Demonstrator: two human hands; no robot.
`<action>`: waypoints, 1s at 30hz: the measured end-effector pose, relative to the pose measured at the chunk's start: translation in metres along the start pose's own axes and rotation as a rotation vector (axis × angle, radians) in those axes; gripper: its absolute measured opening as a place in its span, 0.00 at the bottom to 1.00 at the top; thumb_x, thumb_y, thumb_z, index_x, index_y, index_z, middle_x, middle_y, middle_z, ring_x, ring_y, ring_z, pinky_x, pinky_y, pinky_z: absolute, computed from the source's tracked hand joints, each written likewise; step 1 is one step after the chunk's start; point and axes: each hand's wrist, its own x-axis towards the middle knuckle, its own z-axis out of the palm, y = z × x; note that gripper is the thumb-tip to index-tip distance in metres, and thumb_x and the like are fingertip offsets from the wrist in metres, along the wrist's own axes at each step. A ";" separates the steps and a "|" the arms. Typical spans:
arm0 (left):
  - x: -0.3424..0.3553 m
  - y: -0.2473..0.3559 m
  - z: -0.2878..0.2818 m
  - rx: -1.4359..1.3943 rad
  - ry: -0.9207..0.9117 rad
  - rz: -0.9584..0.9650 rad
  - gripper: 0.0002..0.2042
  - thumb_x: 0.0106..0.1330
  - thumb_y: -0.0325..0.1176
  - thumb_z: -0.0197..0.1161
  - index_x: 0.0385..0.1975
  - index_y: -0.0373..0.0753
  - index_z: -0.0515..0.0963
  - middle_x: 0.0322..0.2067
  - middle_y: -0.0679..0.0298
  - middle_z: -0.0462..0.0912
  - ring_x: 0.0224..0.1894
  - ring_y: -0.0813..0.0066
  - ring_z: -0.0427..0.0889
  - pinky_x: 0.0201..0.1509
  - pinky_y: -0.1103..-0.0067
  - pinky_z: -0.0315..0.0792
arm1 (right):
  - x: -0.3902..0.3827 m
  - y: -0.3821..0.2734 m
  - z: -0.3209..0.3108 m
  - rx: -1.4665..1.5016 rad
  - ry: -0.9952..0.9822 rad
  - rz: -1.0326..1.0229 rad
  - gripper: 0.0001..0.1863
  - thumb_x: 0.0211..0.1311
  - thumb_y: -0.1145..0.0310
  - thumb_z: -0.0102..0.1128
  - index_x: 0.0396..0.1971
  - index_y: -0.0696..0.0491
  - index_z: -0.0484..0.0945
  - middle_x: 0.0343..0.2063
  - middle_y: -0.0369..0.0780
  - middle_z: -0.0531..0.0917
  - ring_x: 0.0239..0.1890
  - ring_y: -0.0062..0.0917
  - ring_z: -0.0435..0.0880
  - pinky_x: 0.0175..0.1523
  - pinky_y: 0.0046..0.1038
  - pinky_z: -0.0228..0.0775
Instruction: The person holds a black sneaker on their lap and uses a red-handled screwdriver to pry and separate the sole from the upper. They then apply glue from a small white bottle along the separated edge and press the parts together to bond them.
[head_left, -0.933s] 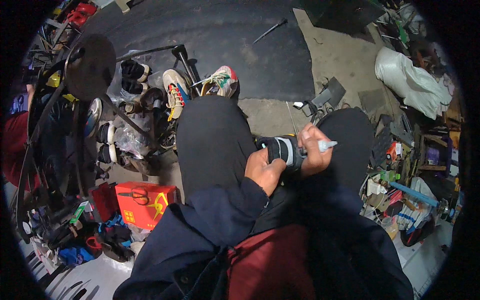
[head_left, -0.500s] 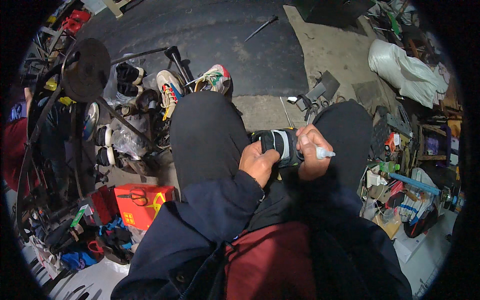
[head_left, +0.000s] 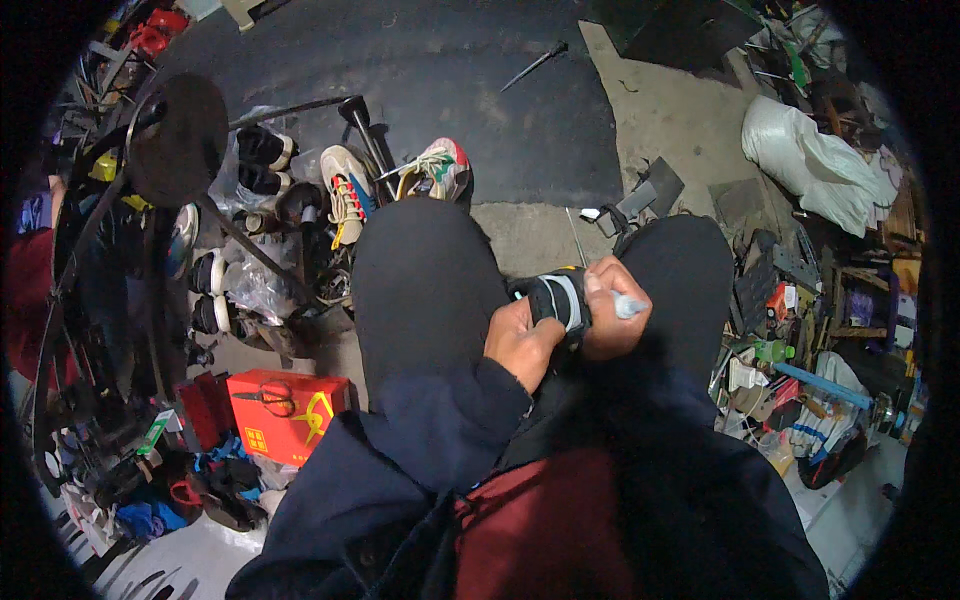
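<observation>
Between my knees is a black shoe [head_left: 545, 302] with a pale grey band and a touch of yellow. My left hand [head_left: 520, 345] grips its near left side, thumb pressed on the dark edge. Close against the shoe's right side, my right hand [head_left: 608, 325] is closed around a small white squeeze bottle [head_left: 628, 306], whose pale end pokes out to the right of the fist. The bottle's other end is hidden by the fingers, so I cannot tell whether it touches the shoe.
Left stands a black metal stand with a round plate [head_left: 180, 140]. Nearby are several shoes, including a colourful sneaker [head_left: 347, 195]. Scissors [head_left: 265, 398] lie on an orange-red box [head_left: 290, 425]. Right are a white sack [head_left: 808, 165] and cluttered tools. A pointed tool [head_left: 535, 65] lies on the dark mat.
My right hand has moved slightly left with the bottle, nearer to my left hand. The shoe has tilted and shows less of its far side. The whole view has shifted a little.
</observation>
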 end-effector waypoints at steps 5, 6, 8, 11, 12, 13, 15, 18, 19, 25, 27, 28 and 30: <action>-0.011 0.001 -0.001 -0.133 -0.067 0.035 0.11 0.68 0.22 0.55 0.43 0.30 0.83 0.38 0.70 0.86 0.39 0.81 0.81 0.48 0.80 0.75 | 0.005 -0.023 -0.011 0.242 0.084 0.144 0.17 0.70 0.66 0.58 0.20 0.57 0.72 0.23 0.37 0.74 0.30 0.23 0.72 0.43 0.27 0.65; -0.012 0.001 0.000 -0.170 -0.086 0.057 0.11 0.68 0.22 0.56 0.44 0.30 0.83 0.39 0.69 0.86 0.40 0.81 0.82 0.49 0.80 0.75 | 0.008 -0.030 -0.014 0.272 0.121 0.170 0.16 0.69 0.66 0.59 0.21 0.57 0.74 0.23 0.37 0.76 0.28 0.21 0.72 0.40 0.25 0.64; -0.015 0.002 0.000 -0.112 -0.049 0.080 0.13 0.67 0.23 0.55 0.47 0.30 0.83 0.41 0.66 0.87 0.41 0.76 0.84 0.51 0.79 0.76 | 0.015 -0.044 -0.025 0.269 0.135 0.193 0.16 0.72 0.63 0.58 0.25 0.58 0.75 0.26 0.38 0.78 0.32 0.20 0.74 0.44 0.24 0.66; -0.016 0.005 0.002 -0.100 -0.034 0.106 0.15 0.67 0.24 0.56 0.51 0.30 0.82 0.44 0.63 0.88 0.43 0.72 0.86 0.54 0.76 0.77 | 0.022 -0.066 -0.046 0.144 0.129 0.281 0.14 0.74 0.66 0.58 0.27 0.57 0.76 0.32 0.37 0.80 0.35 0.19 0.76 0.46 0.24 0.68; -0.016 0.006 0.003 -0.107 -0.032 0.112 0.16 0.67 0.25 0.57 0.52 0.30 0.82 0.45 0.62 0.88 0.44 0.71 0.86 0.55 0.76 0.77 | 0.023 -0.071 -0.052 0.051 0.056 0.278 0.13 0.73 0.68 0.59 0.27 0.56 0.75 0.34 0.37 0.81 0.35 0.19 0.76 0.46 0.24 0.68; -0.016 0.007 0.005 -0.118 -0.016 0.137 0.16 0.67 0.26 0.58 0.54 0.30 0.81 0.45 0.61 0.88 0.45 0.71 0.87 0.54 0.75 0.78 | 0.023 -0.074 -0.056 -0.032 -0.006 0.264 0.12 0.73 0.70 0.61 0.27 0.56 0.74 0.35 0.37 0.81 0.35 0.18 0.77 0.46 0.24 0.69; -0.017 0.010 0.007 -0.087 -0.013 0.157 0.16 0.68 0.26 0.58 0.54 0.30 0.81 0.45 0.61 0.88 0.45 0.71 0.87 0.54 0.75 0.78 | 0.021 -0.078 -0.061 -0.050 -0.078 0.343 0.13 0.67 0.77 0.68 0.25 0.54 0.72 0.37 0.38 0.81 0.37 0.17 0.77 0.47 0.25 0.70; -0.020 0.018 0.010 -0.016 -0.049 0.173 0.14 0.71 0.26 0.58 0.53 0.30 0.82 0.45 0.64 0.88 0.46 0.75 0.86 0.55 0.76 0.78 | 0.017 -0.076 -0.062 -0.064 -0.192 0.336 0.15 0.62 0.79 0.72 0.26 0.53 0.71 0.36 0.37 0.80 0.38 0.17 0.76 0.47 0.25 0.71; -0.021 0.020 0.012 -0.007 -0.069 0.186 0.13 0.72 0.24 0.58 0.52 0.30 0.82 0.46 0.65 0.88 0.47 0.77 0.85 0.57 0.77 0.77 | 0.016 -0.074 -0.062 -0.045 -0.193 0.294 0.16 0.60 0.79 0.75 0.27 0.53 0.72 0.35 0.36 0.79 0.38 0.16 0.76 0.48 0.25 0.71; -0.032 0.035 0.030 0.037 -0.124 0.129 0.11 0.76 0.24 0.58 0.53 0.31 0.82 0.46 0.67 0.88 0.48 0.80 0.83 0.58 0.79 0.75 | 0.016 -0.068 -0.073 -0.038 -0.203 0.305 0.16 0.60 0.77 0.77 0.30 0.52 0.72 0.32 0.32 0.75 0.34 0.15 0.72 0.43 0.24 0.69; -0.035 0.038 0.036 0.056 -0.137 0.122 0.11 0.77 0.24 0.58 0.53 0.31 0.81 0.47 0.67 0.87 0.48 0.80 0.83 0.59 0.79 0.74 | 0.017 -0.070 -0.079 0.001 -0.230 0.353 0.17 0.60 0.75 0.78 0.30 0.52 0.72 0.31 0.31 0.73 0.33 0.14 0.71 0.42 0.24 0.68; -0.037 0.039 0.039 0.074 -0.148 0.135 0.11 0.77 0.24 0.58 0.54 0.31 0.81 0.47 0.67 0.87 0.48 0.80 0.82 0.59 0.79 0.74 | 0.017 -0.071 -0.082 0.024 -0.248 0.354 0.17 0.60 0.75 0.78 0.30 0.52 0.72 0.31 0.30 0.73 0.32 0.14 0.70 0.41 0.23 0.67; -0.040 0.040 0.044 0.131 -0.157 0.158 0.11 0.77 0.24 0.58 0.54 0.31 0.81 0.48 0.67 0.87 0.49 0.79 0.82 0.59 0.79 0.74 | 0.017 -0.073 -0.087 0.032 -0.266 0.438 0.17 0.60 0.73 0.78 0.30 0.51 0.72 0.31 0.30 0.72 0.32 0.14 0.70 0.40 0.24 0.66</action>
